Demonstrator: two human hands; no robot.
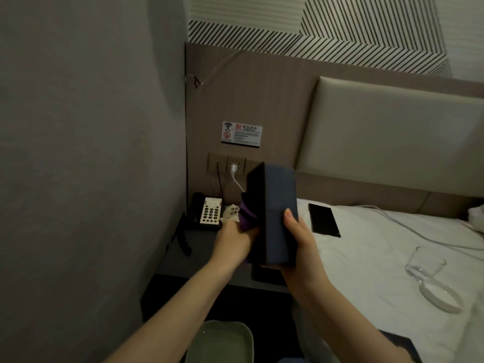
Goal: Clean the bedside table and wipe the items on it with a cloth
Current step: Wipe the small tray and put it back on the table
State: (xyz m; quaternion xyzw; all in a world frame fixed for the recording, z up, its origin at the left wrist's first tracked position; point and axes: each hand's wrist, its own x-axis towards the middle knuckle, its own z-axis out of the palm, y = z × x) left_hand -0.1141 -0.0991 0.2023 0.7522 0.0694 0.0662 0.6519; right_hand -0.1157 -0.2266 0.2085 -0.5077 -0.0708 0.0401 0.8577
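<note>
My right hand [296,242] grips a dark blue rectangular box [280,195] and holds it tilted above the dark bedside table [199,260]. My left hand [233,239] holds a purple cloth [246,214] against the box's dark left face. Most of the cloth is hidden between that hand and the box. At the back left of the table stands a telephone [208,212] with a light keypad, and a small white packet [231,212] lies beside it.
On the white bed [366,271] to the right lie a black phone [324,220], a clear glass [425,260] on its side, a clear dish [440,297] and a white cable [408,227]. A green basin [222,341] sits below. A grey wall [91,153] stands close on the left.
</note>
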